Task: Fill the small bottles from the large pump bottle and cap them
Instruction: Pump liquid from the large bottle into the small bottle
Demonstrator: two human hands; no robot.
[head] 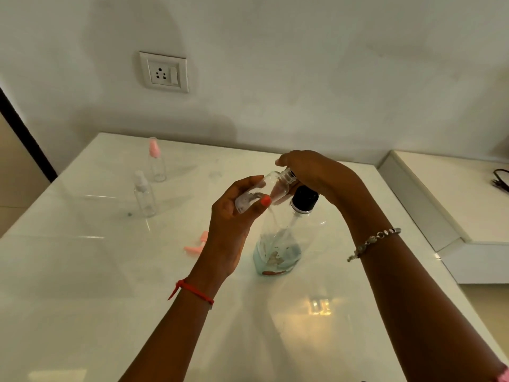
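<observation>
Head: L hand [231,224] grips tilted small bottle [265,190]; R hand [311,172] curled over pump bottle [278,244] top.

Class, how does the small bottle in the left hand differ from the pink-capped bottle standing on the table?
The held bottle is uncapped, its neck open; the pink-capped bottle wears its cap. The held bottle is tilted in the left hand; the pink-capped bottle stands upright on the table, untouched. Both are small and clear.

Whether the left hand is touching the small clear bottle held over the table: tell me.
Touching. The head view shows the left hand wrapped round the tilted small bottle, its thumb pressed across the bottle's body with no gap.
</observation>
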